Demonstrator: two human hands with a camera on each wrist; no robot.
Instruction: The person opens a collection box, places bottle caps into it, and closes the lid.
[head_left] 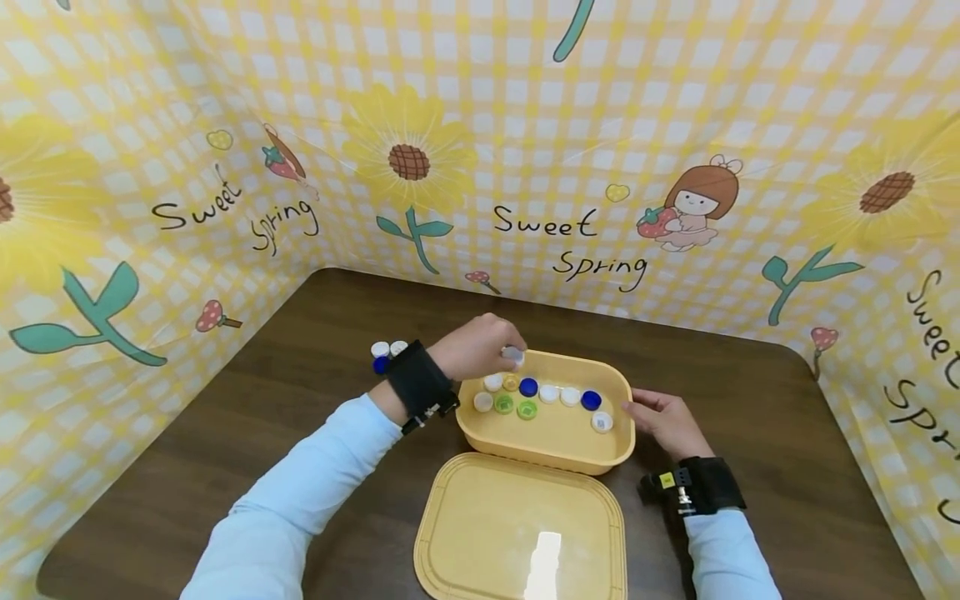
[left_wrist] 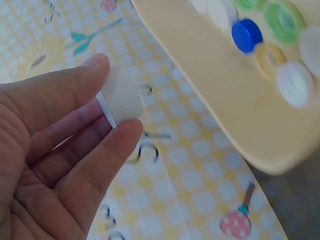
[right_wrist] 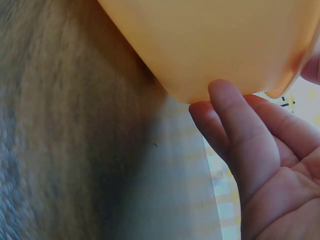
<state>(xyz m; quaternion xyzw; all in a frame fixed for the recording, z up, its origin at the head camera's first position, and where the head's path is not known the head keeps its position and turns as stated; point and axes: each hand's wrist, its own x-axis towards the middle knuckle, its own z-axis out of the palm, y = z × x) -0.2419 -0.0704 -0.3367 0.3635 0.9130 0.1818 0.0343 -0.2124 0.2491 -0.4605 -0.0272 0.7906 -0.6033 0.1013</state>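
Observation:
My left hand (head_left: 480,343) is over the back left corner of a yellow plastic box (head_left: 544,450). It pinches a white bottle cap (left_wrist: 124,94) between thumb and fingertips, tilted on edge in the left wrist view. Inside the box lie several caps: white ones, a dark blue cap (head_left: 528,387), a yellow cap (head_left: 511,382), a green cap (head_left: 527,409) and another blue cap (head_left: 591,401). At the box's right end my right hand (head_left: 667,423) grips the wall, thumb at the rim and fingers (right_wrist: 232,112) against the outside.
A yellow lid (head_left: 517,525) lies flat in front of the box. Left of the box, partly behind the left wrist, are white caps (head_left: 380,349) and a blue cap (head_left: 381,365) on the brown table (head_left: 247,433). Checked cloth (head_left: 480,150) walls surround the table's back and sides.

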